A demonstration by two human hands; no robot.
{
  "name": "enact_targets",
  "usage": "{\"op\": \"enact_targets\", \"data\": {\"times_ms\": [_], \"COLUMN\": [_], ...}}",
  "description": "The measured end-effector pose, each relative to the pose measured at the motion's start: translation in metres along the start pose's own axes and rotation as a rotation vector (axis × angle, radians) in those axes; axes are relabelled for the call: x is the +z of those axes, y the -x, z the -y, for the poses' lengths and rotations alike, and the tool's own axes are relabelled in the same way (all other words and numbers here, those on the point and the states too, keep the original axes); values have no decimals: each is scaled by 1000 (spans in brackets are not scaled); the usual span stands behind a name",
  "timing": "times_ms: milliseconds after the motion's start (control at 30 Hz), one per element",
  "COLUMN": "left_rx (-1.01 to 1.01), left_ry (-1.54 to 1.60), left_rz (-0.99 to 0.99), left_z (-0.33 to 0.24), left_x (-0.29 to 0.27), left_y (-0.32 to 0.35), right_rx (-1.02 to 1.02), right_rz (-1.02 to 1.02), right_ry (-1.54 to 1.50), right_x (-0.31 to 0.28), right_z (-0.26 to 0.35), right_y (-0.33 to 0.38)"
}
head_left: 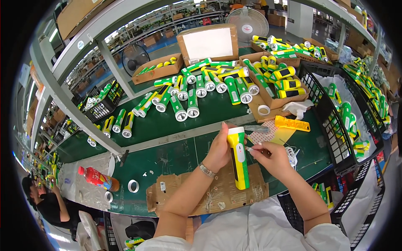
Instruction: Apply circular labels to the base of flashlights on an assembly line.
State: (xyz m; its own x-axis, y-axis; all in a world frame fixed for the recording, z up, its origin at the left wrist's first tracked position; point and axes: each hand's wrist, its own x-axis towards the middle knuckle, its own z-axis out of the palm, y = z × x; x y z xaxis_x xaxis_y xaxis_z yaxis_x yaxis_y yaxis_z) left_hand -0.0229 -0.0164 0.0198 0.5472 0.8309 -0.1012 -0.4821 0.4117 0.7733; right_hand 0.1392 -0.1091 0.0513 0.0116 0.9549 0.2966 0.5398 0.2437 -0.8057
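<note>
My left hand (219, 147) is closed round the head end of a green, yellow and white flashlight (240, 161), which stands over the bench with its black panel and a pale switch plate showing. Close to the flashlight's right side, the thumb and fingers of my right hand (270, 157) pinch a small whitish piece (248, 149), too small to name. Beneath both hands lies a flattened cardboard sheet (180, 188). Beyond the right hand are a sheet of small stickers (263, 134) and a yellow-orange plastic strip (292, 124).
Several flashlights (192, 103) line the green bench's far part. A cardboard box (299, 99) and black crates (324, 121) of flashlights stand right. A red-capped drink bottle (98, 178) and tape rolls (133, 185) lie left. A metal post (90, 121) slants across the left; a person (48, 205) sits beyond.
</note>
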Motion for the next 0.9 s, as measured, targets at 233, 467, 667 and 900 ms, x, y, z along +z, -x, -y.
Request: {"op": "enact_targets", "data": {"times_ms": [233,467,667,900], "left_rx": [-31,-132,-126,1], "left_ry": [13,74,73,10], "left_rz": [7,39,9,22], "left_z": [8,8,11,12], "left_x": [15,8,8,17], "left_y": [-4,-6,-5,-1], "right_rx": [-154,-135,-5,-111], "right_rz": [-96,-81,17,-38], "right_ry": [269,259,158,244], "right_x": [-1,0,-7,-9], "right_z": [9,13,17,21], "right_y": [-5,-7,-10,-4]}}
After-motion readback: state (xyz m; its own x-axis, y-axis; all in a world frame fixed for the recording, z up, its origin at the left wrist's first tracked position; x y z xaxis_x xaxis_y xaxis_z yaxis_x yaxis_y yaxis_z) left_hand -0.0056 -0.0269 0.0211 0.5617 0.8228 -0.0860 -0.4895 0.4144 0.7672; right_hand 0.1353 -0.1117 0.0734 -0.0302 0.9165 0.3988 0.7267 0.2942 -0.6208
